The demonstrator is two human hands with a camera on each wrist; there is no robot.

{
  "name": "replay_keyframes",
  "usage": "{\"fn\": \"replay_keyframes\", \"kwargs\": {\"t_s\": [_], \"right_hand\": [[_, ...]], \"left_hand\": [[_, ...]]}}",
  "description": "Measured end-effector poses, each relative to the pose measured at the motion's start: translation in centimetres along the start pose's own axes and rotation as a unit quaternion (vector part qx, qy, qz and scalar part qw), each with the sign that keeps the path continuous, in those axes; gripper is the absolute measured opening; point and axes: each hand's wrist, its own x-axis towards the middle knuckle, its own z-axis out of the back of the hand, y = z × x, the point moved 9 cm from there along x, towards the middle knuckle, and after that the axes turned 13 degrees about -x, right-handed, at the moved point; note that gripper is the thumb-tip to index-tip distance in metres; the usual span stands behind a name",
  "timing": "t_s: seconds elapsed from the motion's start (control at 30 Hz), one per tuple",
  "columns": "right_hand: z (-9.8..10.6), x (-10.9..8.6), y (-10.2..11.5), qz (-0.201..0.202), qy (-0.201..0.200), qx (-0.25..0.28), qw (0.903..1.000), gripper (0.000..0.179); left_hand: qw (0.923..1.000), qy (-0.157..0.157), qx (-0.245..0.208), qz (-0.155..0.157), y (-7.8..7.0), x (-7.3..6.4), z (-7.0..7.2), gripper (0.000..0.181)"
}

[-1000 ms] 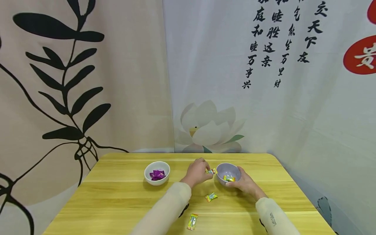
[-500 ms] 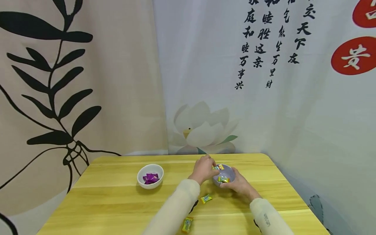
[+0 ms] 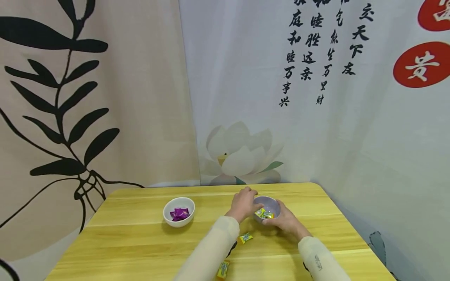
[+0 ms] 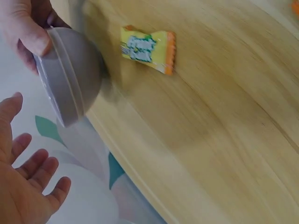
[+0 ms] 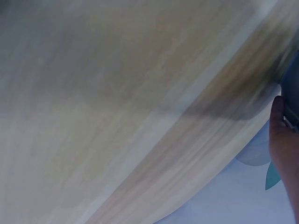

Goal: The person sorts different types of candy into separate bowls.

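Note:
My right hand (image 3: 287, 220) grips a small grey-purple bowl (image 3: 270, 202) by its side, thumb at the near rim. Inside the bowl lie yellow wrapped candies (image 3: 268, 215). Close at the bowl's left rim is my left hand (image 3: 242, 205); in the left wrist view its fingers (image 4: 35, 165) are spread loosely with nothing between them. A yellow candy with orange ends (image 4: 147, 49) lies on the table beside the bowl. In the right wrist view, only part of the right hand (image 5: 282, 144) and a dark edge of the bowl show.
To the left stands a white bowl (image 3: 169, 221) with purple wrapped candies (image 3: 179, 214). Another yellow candy (image 3: 223, 269) lies near the front of the wooden table (image 3: 133, 242), partly beside the left sleeve. A printed cloth hangs behind the table's back edge.
My left hand has carried a yellow candy rightward over the grey-purple bowl and let it go; it now lies inside with the other. The right hand keeps its grip. The head view has shifted slightly.

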Motion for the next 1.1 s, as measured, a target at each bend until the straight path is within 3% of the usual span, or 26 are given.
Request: {"fn": "replay_keyframes", "kwargs": {"t_s": [0.2,0.47,0.7,0.97,1.1], "right_hand": [[0.2,-0.2,0.3,0.003,-0.001,0.004,1.0,0.115],[0.5,-0.3,0.4,0.002,-0.004,-0.003,1.0,0.115],[0.3,-0.3,0.2,-0.008,0.003,-0.02,0.9998,0.118],[0.0,-0.3,0.2,-0.009,0.003,-0.023,0.9997,0.118],[-0.2,-0.4,0.3,-0.008,0.007,-0.02,0.9998,0.118]], "left_hand": [[1.0,0.0,0.007,-0.001,1.4,-0.8,0.6,0.048],[0.9995,0.004,0.009,-0.029,2.6,-3.0,1.0,0.042],[0.9996,0.027,0.001,-0.006,4.6,-5.3,0.7,0.043],[0.9981,0.059,-0.007,0.015,6.1,-7.6,0.0,0.046],[0.9979,0.058,-0.022,0.016,6.6,-8.6,0.0,0.045]]}}
